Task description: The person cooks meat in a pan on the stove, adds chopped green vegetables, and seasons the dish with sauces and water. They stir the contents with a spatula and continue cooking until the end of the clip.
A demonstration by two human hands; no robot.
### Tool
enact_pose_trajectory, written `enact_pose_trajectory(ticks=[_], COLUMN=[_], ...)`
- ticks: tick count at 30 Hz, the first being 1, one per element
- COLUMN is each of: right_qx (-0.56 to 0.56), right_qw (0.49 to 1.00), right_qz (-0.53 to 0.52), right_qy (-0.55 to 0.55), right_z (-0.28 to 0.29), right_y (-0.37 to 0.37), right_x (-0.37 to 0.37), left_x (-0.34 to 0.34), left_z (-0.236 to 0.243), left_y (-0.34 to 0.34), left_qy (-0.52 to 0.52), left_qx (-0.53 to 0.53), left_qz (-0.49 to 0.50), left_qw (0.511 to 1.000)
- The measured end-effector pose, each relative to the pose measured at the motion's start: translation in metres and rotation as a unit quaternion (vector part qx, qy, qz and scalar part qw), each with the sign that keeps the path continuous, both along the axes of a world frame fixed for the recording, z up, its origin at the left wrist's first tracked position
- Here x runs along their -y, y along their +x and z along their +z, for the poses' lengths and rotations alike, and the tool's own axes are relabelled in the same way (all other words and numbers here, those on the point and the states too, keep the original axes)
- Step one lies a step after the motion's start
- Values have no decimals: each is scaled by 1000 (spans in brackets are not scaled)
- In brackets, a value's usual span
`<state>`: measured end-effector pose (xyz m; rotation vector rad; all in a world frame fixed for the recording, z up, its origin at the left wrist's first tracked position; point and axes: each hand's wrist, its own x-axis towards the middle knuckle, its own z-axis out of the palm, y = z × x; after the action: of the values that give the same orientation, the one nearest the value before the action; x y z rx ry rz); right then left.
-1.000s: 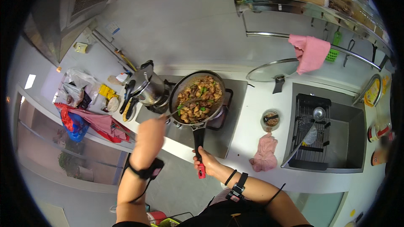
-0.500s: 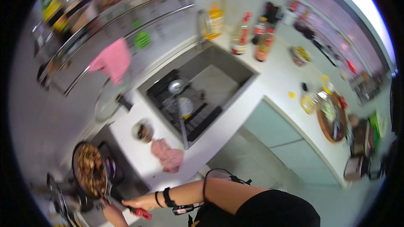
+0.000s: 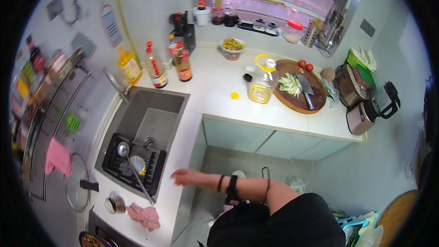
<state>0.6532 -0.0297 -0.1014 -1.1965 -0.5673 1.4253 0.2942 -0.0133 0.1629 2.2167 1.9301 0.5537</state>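
Observation:
My right hand (image 3: 184, 177) is stretched out over the counter's front edge, beside the sink (image 3: 184, 103). Slightly blurred, its fingers look loosely bent and apart, and I see nothing in them. My left hand is out of view. Nearest to the right hand is a long-handled metal ladle (image 3: 138, 176), lying across the black drain rack (image 3: 157, 160) in the sink. A crumpled pink cloth (image 3: 144, 216) and a glass jar (image 3: 115, 204) with dark contents are on the counter below the sink. Only the edge of the wok (image 3: 91, 239) with its food shows at the bottom left.
On the far counter are an oil jug (image 3: 264, 84), a round cutting board (image 3: 292, 103) bearing a cleaver (image 3: 305, 90) and chopped greens, and a bowl of yellow-green fruit (image 3: 232, 45). Sauce bottles (image 3: 156, 66) stand behind the sink. A glass lid (image 3: 77, 187) leans against the left wall.
The view has swung right. My right hand has left the wok and the red-handled tool and is now beside the sink. My left hand has gone out of view.

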Motion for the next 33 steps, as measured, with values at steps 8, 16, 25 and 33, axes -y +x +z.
enact_pose_trajectory(ticks=[8, 16, 25, 33], right_qx=[-150, -155, -301, -451], right_qw=[803, 373, 337, 403], right_qz=[-567, -910, -878, -762], right_qy=[-109, 94, 158, 233], right_z=[-97, -93, -122, -139], right_y=[216, 301, 261, 3], right_x=[303, 566, 603, 475], left_x=[35, 125, 214, 363], left_z=[-131, -123, -125, -231], left_y=[264, 419, 442, 524], left_qy=[-252, -170, -129, -701], left_qx=[-69, -206, -251, -93], left_qz=[-390, -661, -796, -600], left_qw=[883, 701, 536, 374])
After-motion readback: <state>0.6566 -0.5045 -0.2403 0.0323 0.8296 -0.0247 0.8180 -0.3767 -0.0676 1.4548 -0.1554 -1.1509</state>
